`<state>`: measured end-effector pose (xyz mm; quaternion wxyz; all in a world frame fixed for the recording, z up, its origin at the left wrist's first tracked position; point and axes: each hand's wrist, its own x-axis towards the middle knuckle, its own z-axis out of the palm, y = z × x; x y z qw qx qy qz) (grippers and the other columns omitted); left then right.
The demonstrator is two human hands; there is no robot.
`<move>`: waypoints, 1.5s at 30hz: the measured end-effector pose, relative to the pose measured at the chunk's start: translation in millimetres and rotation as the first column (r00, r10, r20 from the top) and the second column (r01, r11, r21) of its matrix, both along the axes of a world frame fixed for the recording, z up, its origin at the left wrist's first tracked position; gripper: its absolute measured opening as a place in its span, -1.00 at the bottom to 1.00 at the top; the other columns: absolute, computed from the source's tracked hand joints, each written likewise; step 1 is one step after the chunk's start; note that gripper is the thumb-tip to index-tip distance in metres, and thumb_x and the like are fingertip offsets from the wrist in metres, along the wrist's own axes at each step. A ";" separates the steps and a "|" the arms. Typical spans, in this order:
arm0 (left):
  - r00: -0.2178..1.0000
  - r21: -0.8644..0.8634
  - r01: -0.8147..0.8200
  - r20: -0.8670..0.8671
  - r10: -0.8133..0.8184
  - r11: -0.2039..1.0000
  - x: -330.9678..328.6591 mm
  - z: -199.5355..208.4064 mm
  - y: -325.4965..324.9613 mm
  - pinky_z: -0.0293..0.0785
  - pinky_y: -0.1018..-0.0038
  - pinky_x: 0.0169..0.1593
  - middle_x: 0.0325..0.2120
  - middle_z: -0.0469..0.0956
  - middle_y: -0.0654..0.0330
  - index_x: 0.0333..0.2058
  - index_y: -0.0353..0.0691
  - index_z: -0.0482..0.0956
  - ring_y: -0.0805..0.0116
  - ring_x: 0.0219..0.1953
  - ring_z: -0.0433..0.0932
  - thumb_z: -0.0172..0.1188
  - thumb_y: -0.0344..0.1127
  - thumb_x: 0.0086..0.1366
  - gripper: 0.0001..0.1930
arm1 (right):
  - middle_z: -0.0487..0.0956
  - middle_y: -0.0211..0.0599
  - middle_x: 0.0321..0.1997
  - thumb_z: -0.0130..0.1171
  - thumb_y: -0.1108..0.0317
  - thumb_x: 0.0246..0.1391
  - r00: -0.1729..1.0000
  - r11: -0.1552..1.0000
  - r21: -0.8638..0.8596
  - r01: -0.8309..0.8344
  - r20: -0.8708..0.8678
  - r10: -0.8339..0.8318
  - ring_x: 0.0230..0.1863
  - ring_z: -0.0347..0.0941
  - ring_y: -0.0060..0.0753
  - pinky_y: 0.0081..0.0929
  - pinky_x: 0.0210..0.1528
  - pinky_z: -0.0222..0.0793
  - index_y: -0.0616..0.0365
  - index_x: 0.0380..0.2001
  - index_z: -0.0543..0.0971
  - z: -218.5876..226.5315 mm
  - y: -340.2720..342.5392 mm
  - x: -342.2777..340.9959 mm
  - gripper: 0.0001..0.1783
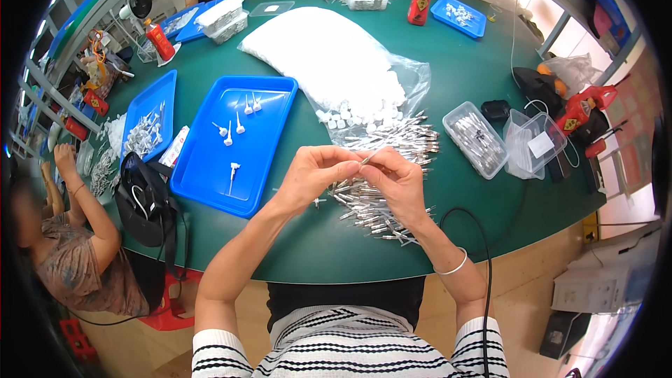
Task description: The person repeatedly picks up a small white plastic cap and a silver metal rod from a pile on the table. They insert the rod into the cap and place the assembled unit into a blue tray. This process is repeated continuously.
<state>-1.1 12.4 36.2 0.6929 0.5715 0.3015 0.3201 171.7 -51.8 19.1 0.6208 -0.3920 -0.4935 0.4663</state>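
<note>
Work looks to be at an early stage: about six white-headed pieces lie spread in the blue tray, while a large heap of loose metal pieces and an open clear bag full of small white parts lie unused on the green table. Left hand and right hand meet over the heap, fingertips pinched together on one small slender part, mostly covered by the fingers, so whether it is finished cannot be told.
</note>
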 end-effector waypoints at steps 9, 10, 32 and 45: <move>0.796 0.675 0.051 -0.472 0.379 0.736 10.7 -24.9 78.6 0.45 0.49 -0.20 -0.42 0.62 0.16 -0.28 -0.31 0.64 0.39 -0.34 0.57 0.22 -0.36 0.22 -0.84 | 0.52 -0.36 -0.38 0.12 0.57 0.09 0.950 0.976 0.010 0.216 -0.232 -0.208 -0.46 0.41 -0.65 -0.66 -0.39 0.37 0.26 -0.32 0.52 -8.6 20.7 37.0 -0.93; 0.747 0.757 0.127 -0.498 0.441 0.640 11.0 -31.9 83.1 0.45 0.46 -0.21 -0.44 0.61 0.15 -0.30 -0.30 0.63 0.34 -0.34 0.57 0.21 -0.36 0.21 -0.86 | 0.50 -0.33 -0.40 0.08 0.57 0.07 0.956 0.974 0.033 0.222 -0.206 -0.211 -0.49 0.41 -0.61 -0.62 -0.39 0.38 0.24 -0.35 0.50 -10.0 20.9 40.5 -0.94; 0.931 -0.303 -0.207 0.232 0.283 0.930 -5.2 -40.7 -10.0 0.56 0.58 -0.28 -0.38 0.61 0.14 -0.24 -0.34 0.51 0.46 -0.38 0.61 0.15 -0.40 0.31 -0.87 | 0.58 -0.24 -0.25 0.03 0.48 0.23 0.924 0.986 -0.101 -0.136 -0.372 0.089 -0.18 0.56 -0.43 -0.45 -0.06 0.51 0.30 -0.15 0.49 3.3 7.6 -9.2 -0.84; 0.939 -0.125 -0.250 0.212 0.272 0.960 1.6 -47.8 -16.9 0.53 0.59 -0.19 -0.29 0.63 0.13 -0.20 -0.39 0.58 0.47 -0.28 0.60 0.20 -0.43 0.27 -0.83 | 0.55 -0.15 -0.20 0.00 0.49 0.25 0.912 0.986 -0.134 -0.098 -0.409 0.035 -0.13 0.56 -0.35 -0.35 -0.03 0.53 0.32 -0.14 0.46 -13.4 5.2 -10.8 -0.83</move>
